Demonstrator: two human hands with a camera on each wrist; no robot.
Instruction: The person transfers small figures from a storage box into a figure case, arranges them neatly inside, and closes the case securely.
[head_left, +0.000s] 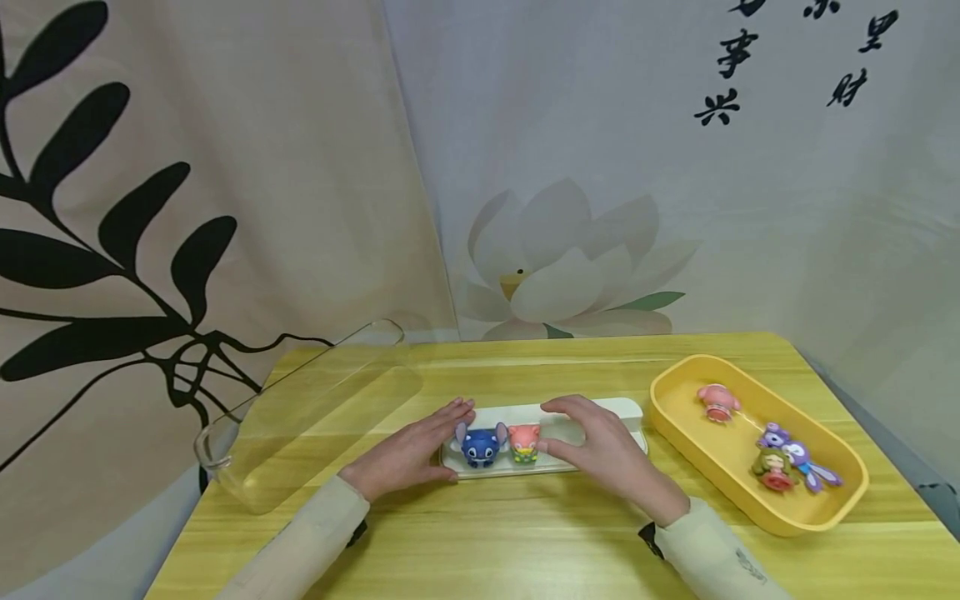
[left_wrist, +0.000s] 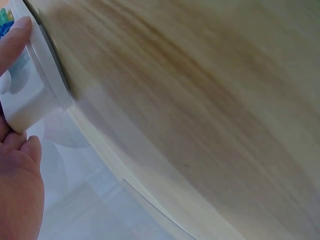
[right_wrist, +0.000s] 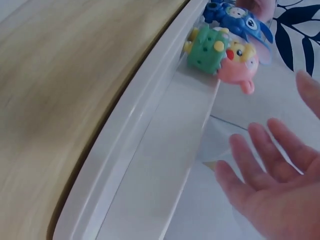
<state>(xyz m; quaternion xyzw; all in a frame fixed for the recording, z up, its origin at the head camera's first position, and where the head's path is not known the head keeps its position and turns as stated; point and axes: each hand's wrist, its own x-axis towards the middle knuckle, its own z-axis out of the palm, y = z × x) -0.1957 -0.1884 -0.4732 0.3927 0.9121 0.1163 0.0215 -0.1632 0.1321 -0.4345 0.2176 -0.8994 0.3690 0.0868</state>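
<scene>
A long white display base (head_left: 624,410) lies on the wooden table, with a raised step along its back. Near its left end stand a blue big-eared figurine (head_left: 480,447) and, just right of it, a pink-headed figurine (head_left: 524,438) with a green and yellow body. My left hand (head_left: 405,450) grips the base's left end; in the left wrist view the thumb (left_wrist: 15,42) lies over its front edge and the other fingers are behind. Beside the pink-headed figurine, my right hand (head_left: 609,450) hovers over the base, its fingers spread and holding nothing.
On the right sits a yellow tray (head_left: 678,442) with a pink figurine (head_left: 718,402), a purple long-eared figurine (head_left: 808,467) and a green-haired figurine (head_left: 773,468). A clear plastic cover (head_left: 315,433) rests at the table's left edge. A printed curtain (head_left: 570,125) hangs behind.
</scene>
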